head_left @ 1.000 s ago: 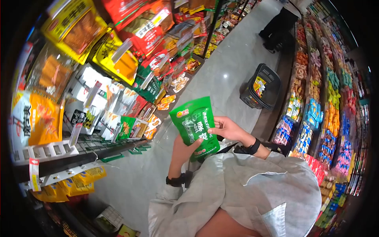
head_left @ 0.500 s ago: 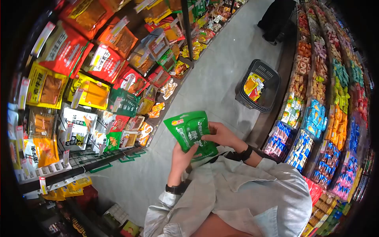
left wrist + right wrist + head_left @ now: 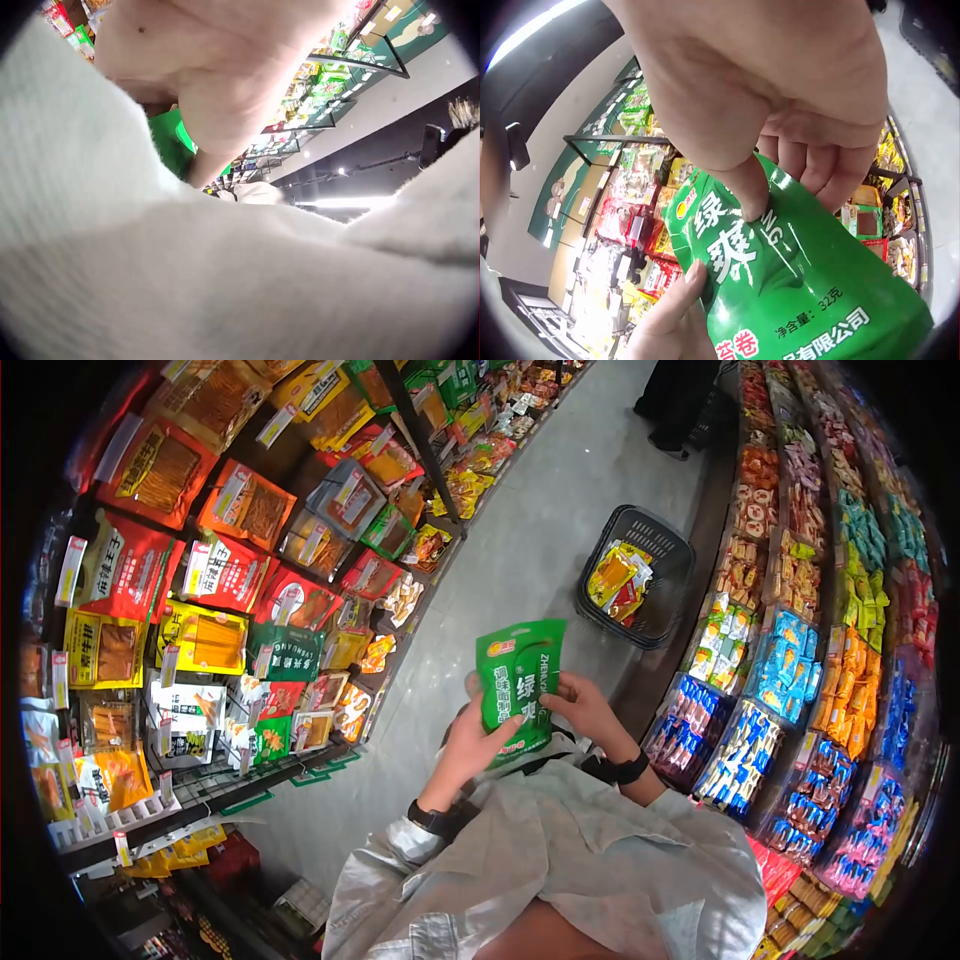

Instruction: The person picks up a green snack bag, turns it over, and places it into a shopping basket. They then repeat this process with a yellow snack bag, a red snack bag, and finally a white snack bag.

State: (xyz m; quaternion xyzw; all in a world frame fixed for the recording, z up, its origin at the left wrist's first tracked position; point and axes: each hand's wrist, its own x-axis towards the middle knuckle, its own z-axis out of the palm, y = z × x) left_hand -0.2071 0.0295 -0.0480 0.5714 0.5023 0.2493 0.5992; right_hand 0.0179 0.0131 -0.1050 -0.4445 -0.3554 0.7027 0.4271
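Note:
A green snack packet [image 3: 522,685] with white lettering is held in front of the body, its printed face up toward the head camera. On its left side the left hand [image 3: 465,745] grips it, thumb over the front and fingers behind. The right hand [image 3: 590,712] pinches the opposite edge. Close up in the right wrist view, the right thumb [image 3: 750,191] presses a dent into the packet's front, while the left thumb [image 3: 679,300] lies along the other edge. A sleeve covers much of the left wrist view, where only a bit of green packet [image 3: 174,139] shows below the palm.
To the left stands a rack of hanging snack packets [image 3: 205,635] with price tags. A dark shopping basket [image 3: 655,540] with yellow and red packets inside sits on the grey floor [image 3: 510,550]. Bins of wrapped sweets [image 3: 785,660] line the right side. A person in black [image 3: 675,405] is farther up the aisle.
The packet has gone from tilted to more upright, still in both hands. In the head view, the basket has shifted left and more of the left rack shows.

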